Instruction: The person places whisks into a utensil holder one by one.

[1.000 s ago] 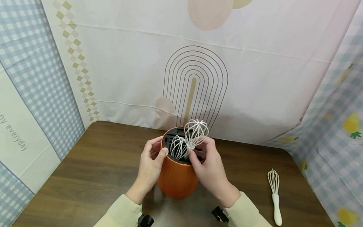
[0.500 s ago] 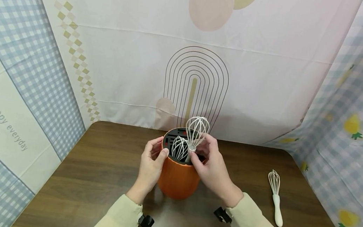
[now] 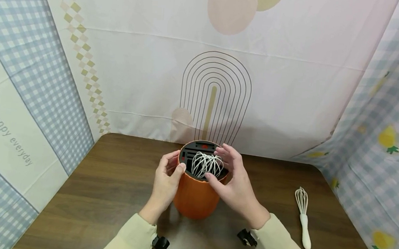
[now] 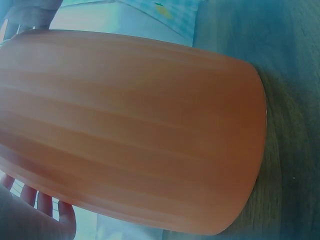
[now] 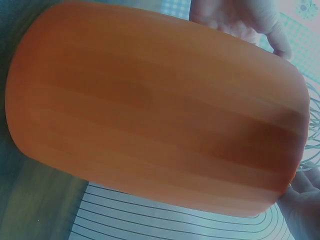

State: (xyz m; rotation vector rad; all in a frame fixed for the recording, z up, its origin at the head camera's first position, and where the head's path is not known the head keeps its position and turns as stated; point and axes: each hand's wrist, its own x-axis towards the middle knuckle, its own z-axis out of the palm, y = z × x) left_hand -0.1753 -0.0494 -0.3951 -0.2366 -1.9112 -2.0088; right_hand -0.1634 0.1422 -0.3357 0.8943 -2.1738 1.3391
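An orange utensil holder [image 3: 195,201], round and upright, stands on the table with a black slotted insert [image 3: 191,148] in its top. Two whisks stand in it, and only their pale wire heads show: the left whisk [image 3: 198,163] overlaps the right whisk [image 3: 214,165], low at the rim. Their handles are hidden inside. My left hand [image 3: 166,180] grips the holder's left side, thumb at the front rim and fingers along the side. At the right rim my right hand [image 3: 234,181] has its thumb and fingers spread beside the right whisk, holding nothing.
A third whisk [image 3: 302,218], white-handled, lies on the brown wooden table [image 3: 119,180] at the right. Behind the table hangs a pale printed cloth [image 3: 140,78]. Blue checked cloths border both sides.
The right whisk, earlier pinched in my right hand above the rim, has dropped down into the holder. The fingers of my right hand have let go and spread. My left hand stays put.
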